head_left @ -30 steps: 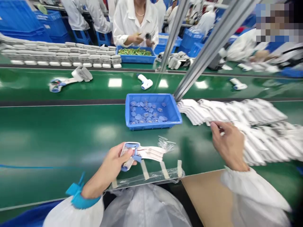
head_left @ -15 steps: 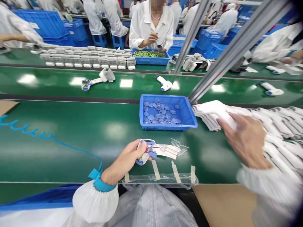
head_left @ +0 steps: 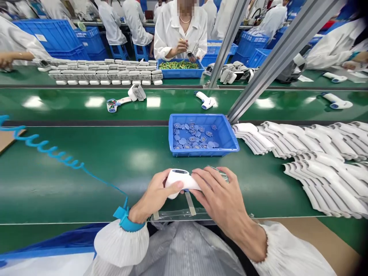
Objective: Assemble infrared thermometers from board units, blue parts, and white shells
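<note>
Gripping one white handheld device (head_left: 176,183), held just above the near edge of the green bench (head_left: 86,172). Left hand (head_left: 157,191) curled round the wide head end, thumb on the near side; dark display window (head_left: 179,171) faces up. Right hand (head_left: 220,197) laid over the handle, fingers bent onto it; most of the handle hidden under them. Blue wristband (head_left: 132,224) on left wrist, coiled blue cord (head_left: 43,145) running off left. Beneath the device: tape strip (head_left: 189,203) and clear plastic film (head_left: 172,215) at the bench edge.

Beyond the hands, blue bin (head_left: 202,152) with small blue discs (head_left: 192,145) scattered inside. Right of it, white shells (head_left: 324,180) in overlapping rows. On the green strip behind: white gun-shaped unit (head_left: 205,100), another at far right, plus one with exposed wiring (head_left: 112,104) at left. Metal post (head_left: 273,61) slants up right. Across, white-coated co-worker (head_left: 181,36) holds a small object, too small to identify, over a blue tray (head_left: 180,73) of green pieces.
</note>
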Motion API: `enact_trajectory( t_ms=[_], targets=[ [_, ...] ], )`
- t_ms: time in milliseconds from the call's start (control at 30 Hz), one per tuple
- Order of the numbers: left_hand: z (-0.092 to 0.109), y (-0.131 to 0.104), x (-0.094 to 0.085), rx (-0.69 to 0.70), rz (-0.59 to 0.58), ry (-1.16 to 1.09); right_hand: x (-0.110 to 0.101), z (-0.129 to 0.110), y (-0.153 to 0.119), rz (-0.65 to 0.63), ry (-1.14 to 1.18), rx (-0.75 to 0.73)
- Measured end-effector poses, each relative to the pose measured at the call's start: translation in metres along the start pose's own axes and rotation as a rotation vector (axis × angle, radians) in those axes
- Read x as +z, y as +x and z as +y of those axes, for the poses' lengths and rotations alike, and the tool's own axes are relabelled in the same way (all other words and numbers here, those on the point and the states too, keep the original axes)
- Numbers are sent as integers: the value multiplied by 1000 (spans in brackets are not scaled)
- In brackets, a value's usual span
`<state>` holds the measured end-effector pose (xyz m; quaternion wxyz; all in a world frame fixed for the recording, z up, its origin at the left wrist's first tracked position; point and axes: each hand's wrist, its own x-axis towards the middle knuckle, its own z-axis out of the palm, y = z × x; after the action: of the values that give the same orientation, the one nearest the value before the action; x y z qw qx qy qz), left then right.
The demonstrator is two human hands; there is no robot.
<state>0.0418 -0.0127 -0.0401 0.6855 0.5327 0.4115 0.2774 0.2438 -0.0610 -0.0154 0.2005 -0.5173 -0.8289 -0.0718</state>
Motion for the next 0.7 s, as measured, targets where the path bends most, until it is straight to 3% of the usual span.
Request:
enact_trajectory(
  t_ms=[67, 133, 200, 233, 333, 500, 600, 700],
  targets=[
    [1, -4, 0, 49, -45, 10, -3, 2, 2, -174, 137, 110],
    [4, -8, 0, 81, -93, 59, -9, 6, 6, -461, 371, 243],
    [6, -12, 1, 94, -80, 149, -17, 9, 10, -686, 643, 346],
    [7, -14, 1, 96, -52, 204, -19, 9, 11, -735, 757, 381],
    [1, -16, 4, 128, 70, 378, -21, 8, 13, -709, 968, 473],
    [-20, -19, 9, 333, 274, 613, -12, -2, 10, -710, 1281, 673],
    [-24, -21, 6, 361, 302, 646, -12, -4, 6, -682, 1206, 669],
    [-13, -23, 0, 251, 156, 606, -16, -1, 1, -615, 977, 490]
  ],
)
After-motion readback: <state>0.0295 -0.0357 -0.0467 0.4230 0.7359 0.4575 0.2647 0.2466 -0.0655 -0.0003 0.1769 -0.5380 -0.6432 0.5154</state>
